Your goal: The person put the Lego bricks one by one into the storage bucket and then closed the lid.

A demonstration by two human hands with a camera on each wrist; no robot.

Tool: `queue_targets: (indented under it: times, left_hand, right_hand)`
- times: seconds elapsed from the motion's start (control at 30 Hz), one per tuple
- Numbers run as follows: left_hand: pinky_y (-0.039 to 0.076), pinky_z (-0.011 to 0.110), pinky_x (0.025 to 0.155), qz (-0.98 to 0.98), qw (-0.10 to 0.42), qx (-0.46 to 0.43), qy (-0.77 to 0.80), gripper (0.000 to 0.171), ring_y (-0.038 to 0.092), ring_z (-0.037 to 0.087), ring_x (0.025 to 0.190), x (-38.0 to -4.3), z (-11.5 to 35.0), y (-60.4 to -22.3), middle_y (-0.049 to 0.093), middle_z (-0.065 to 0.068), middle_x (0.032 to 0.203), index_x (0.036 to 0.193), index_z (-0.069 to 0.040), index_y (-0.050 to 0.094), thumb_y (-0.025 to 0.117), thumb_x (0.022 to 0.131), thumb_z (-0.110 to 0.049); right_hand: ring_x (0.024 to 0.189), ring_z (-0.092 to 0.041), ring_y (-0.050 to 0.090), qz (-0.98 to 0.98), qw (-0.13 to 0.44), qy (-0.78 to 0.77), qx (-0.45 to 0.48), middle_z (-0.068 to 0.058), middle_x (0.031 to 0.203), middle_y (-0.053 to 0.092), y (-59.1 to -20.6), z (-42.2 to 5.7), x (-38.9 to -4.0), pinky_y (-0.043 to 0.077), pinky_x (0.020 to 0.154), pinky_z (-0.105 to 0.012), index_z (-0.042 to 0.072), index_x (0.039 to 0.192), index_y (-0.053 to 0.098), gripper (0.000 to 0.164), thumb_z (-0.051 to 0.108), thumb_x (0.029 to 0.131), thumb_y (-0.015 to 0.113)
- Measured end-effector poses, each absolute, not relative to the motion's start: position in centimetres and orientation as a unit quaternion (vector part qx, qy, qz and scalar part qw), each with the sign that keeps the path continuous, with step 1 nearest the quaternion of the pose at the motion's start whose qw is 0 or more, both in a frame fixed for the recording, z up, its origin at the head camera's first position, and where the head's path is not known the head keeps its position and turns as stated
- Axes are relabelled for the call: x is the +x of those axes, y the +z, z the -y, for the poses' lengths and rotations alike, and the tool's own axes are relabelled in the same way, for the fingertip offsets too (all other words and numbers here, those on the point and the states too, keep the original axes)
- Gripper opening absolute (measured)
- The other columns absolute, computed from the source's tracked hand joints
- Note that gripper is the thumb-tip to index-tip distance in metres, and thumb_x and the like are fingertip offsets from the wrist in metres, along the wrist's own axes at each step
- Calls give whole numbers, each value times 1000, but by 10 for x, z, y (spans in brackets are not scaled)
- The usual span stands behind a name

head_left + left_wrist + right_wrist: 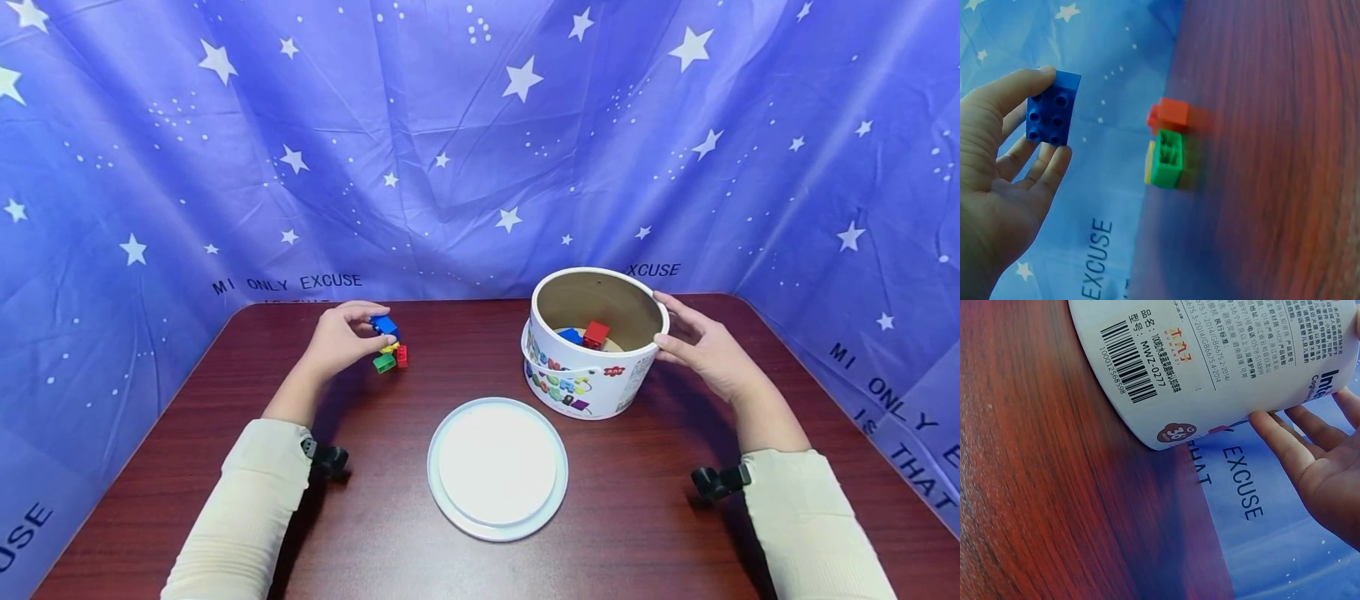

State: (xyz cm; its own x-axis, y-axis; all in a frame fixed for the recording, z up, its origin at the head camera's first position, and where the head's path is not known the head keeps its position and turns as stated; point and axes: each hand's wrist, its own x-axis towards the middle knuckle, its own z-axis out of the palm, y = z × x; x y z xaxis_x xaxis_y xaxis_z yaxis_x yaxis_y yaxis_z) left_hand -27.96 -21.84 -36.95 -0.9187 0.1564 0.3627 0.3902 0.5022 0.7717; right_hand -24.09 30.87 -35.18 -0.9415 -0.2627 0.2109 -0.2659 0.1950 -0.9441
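Observation:
My left hand point(340, 337) pinches a blue toy brick point(1049, 107) between thumb and fingers; its studs show in the left wrist view. Just below the held brick lie a green brick point(385, 362), a red brick point(402, 357) and a partly hidden yellow brick point(389, 348). My right hand point(701, 346) holds the right side of a white printed bucket point(630, 387), thumb at the front of the rim and fingers farther back. Inside the bucket are a red brick point(596, 334) and a blue brick point(570, 336); part of its floor is hidden.
A round white lid point(497, 467) lies flat on the dark red wooden table point(360, 533), nearer than the bucket. The bucket's white handle point(558, 368) hangs down its front. Behind the table hangs a blue cloth point(450, 100) with white stars.

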Motion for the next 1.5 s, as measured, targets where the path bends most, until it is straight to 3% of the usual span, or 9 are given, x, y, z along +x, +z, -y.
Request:
queue_targets:
  times: [0.13,0.6,0.8,1.07,1.5]
  left_hand:
    - [55,19,74,855,128,-174,-472,43,68,29,92,-276,212,-364,64,13,119,114,-2,71,85,75,-10]
    - [56,40,85,839,88,-212,-494,45,66,31,99,-263,186,-337,62,16,123,118,2,68,83,76,-3]
    - [56,37,85,834,85,-243,-488,44,66,33,97,-248,170,-318,61,20,121,116,8,67,81,75,4]
    - [55,36,87,825,101,-289,-475,45,66,24,92,-260,164,-326,65,10,116,114,-2,71,87,72,-8]
    - [54,34,88,817,98,-321,-469,43,60,18,103,-257,136,-311,66,6,113,111,-2,73,88,71,-11]
  right_hand:
    - [110,-8,58,770,-1,614,173,-22,138,38,-351,-308,-241,55,84,-31,7,154,27,66,3,96,59]
    - [110,-8,58,773,6,610,175,-20,138,39,-352,-309,-240,55,83,-29,8,154,28,66,3,96,59]
    - [110,-7,57,775,6,608,172,-24,140,36,-352,-308,-239,55,81,-26,7,154,27,66,3,96,59]
    - [109,-8,59,772,6,612,174,-21,137,39,-352,-308,-239,55,83,-30,9,154,29,66,4,96,59]
    - [110,-7,58,775,8,607,176,-19,138,39,-352,-308,-239,55,83,-28,8,154,27,66,4,97,59]
